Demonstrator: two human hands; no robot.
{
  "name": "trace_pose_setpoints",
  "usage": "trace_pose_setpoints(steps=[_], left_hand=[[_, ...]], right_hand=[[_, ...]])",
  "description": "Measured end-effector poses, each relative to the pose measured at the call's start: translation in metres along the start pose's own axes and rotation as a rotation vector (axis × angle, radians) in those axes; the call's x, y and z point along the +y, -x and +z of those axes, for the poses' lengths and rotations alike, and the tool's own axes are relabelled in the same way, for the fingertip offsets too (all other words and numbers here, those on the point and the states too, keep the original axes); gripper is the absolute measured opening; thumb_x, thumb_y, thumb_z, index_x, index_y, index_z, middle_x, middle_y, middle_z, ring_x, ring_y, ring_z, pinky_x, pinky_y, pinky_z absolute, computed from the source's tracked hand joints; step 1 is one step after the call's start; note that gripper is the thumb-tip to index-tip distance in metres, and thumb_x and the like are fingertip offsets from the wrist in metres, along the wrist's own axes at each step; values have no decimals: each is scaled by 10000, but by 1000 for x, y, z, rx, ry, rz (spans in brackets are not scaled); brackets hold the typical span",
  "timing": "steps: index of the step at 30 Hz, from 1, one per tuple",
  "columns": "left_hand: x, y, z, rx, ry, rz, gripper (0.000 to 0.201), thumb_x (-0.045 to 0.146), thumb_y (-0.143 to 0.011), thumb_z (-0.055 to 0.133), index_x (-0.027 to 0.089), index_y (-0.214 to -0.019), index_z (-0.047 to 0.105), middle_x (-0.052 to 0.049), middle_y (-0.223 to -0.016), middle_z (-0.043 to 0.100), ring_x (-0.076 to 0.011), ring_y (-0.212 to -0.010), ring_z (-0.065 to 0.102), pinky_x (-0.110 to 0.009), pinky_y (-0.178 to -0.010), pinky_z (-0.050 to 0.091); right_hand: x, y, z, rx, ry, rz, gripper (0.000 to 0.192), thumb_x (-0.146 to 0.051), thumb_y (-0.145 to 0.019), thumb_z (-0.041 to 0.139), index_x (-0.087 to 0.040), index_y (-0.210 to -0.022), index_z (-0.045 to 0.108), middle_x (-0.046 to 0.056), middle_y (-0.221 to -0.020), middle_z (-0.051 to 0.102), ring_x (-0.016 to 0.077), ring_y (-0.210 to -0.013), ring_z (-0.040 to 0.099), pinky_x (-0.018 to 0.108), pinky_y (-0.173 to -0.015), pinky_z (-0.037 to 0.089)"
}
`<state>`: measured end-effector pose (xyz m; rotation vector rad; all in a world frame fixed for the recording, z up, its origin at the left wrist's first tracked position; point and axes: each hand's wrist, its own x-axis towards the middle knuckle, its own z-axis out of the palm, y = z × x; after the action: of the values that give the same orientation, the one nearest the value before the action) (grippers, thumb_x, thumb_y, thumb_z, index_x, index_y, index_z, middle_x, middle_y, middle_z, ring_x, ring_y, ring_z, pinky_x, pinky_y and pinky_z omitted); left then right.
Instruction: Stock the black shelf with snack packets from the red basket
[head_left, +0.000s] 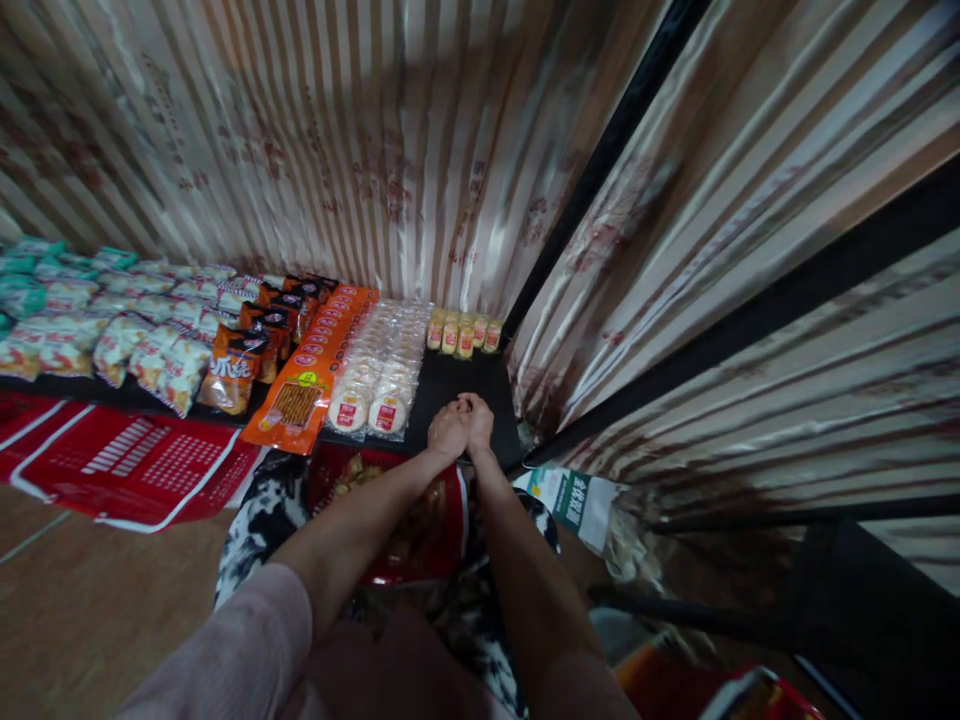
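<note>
Fingers of the left hand [448, 428] and right hand [478, 420] are curling together, pressed against each other over the bare right end of the black shelf [450, 385]; whether they are pinching anything small between them, I cannot tell. Nearest are the clear-wrapped round cakes [379, 375], probably light, soft and crushable, best taken by the wrapper edges. Small yellow bottles [461, 333] are standing at the back. A red bag [420, 520] is lying below, striped wallpaper [337, 150] is enclosing the corner.

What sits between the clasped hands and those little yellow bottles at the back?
Only bare black shelf, in the head view; the hands and bottles have nothing between them.
</note>
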<state>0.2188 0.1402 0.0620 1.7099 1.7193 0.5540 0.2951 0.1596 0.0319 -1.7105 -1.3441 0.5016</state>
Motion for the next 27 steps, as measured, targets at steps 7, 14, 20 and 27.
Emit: trace_pose_setpoints(steps=[7,14,20,27], left_hand=[[-7,41,-19,20,43,43,385,325,-970,262,144,-1112,571,-111,-1080,647,-180,-1012,596,-278,-872,433],[-19,70,-24,73,87,121,351,262,-946,302,121,-1098,585,-110,-1094,645,-182,-1041,581,-282,-935,420],[-41,98,-25,37,63,155,341,211,-907,346,159,-1200,511,-92,-1135,635,-185,-1052,584,-289,-930,428],[-80,120,-12,-33,31,211,363,197,-892,356,150,-1234,468,-108,-1197,610,-178,-1078,580,-287,-951,426]], right_hand=[[-11,34,-3,0,0,-17,249,-188,-718,443,-162,-856,649,57,-835,651,155,-724,575,255,-694,460],[-21,61,-5,-9,6,-63,259,-172,-737,426,-146,-870,647,82,-870,640,169,-769,572,272,-735,459],[-26,95,-4,21,45,-135,294,-212,-819,386,-142,-940,645,93,-908,628,178,-822,575,280,-763,455],[-13,138,3,-10,27,-124,293,-229,-845,378,-180,-932,653,76,-903,638,193,-880,588,301,-808,458]])
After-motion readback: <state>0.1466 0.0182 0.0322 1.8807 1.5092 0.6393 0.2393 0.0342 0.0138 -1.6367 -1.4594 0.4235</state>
